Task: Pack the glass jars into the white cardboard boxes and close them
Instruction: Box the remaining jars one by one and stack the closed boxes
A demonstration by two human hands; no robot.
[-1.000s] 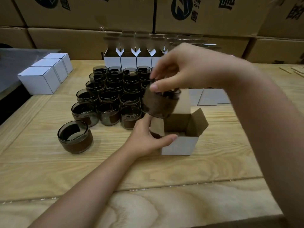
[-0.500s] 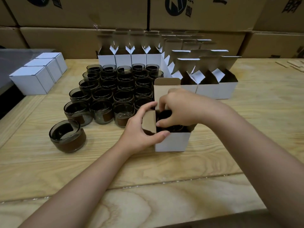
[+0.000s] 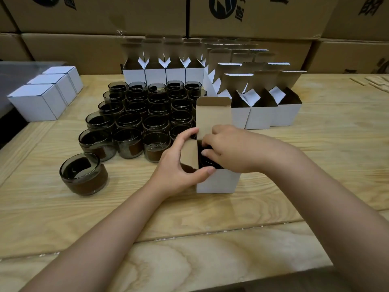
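At the far left of the desk [image 3: 315,165], three closed boxes [image 3: 37,102] stand in a row, apparently finished and parked out of the working area. Nearer the middle, a lone jar [image 3: 83,173] sits apart from the block of jars [image 3: 143,114], which stand rim to rim, probably so each can be lifted off the near edge in turn. The left hand [image 3: 179,165] grips the open box [image 3: 216,182] that is being filled. Its thumb lies along the near front edge and its fingers curl round the left side flap [image 3: 189,153], which steadies the box and keeps that flap out of the mouth. The rear lid flap [image 3: 212,114] stands upright, so the top is clear. Inside is a dark jar [image 3: 205,160], most of it below the box rim. The right hand [image 3: 235,148] reaches in from the right, its fingers bent down into the mouth and curled over the jar's rim, holding it. It seems to be seating the jar at the bottom, though the box wall hides how deep it sits. Just behind and to the right, empty boxes [image 3: 261,114] wait in rows with their lids raised, ready for the next jars. Brown cartons [image 3: 105,15] are stacked along the back.
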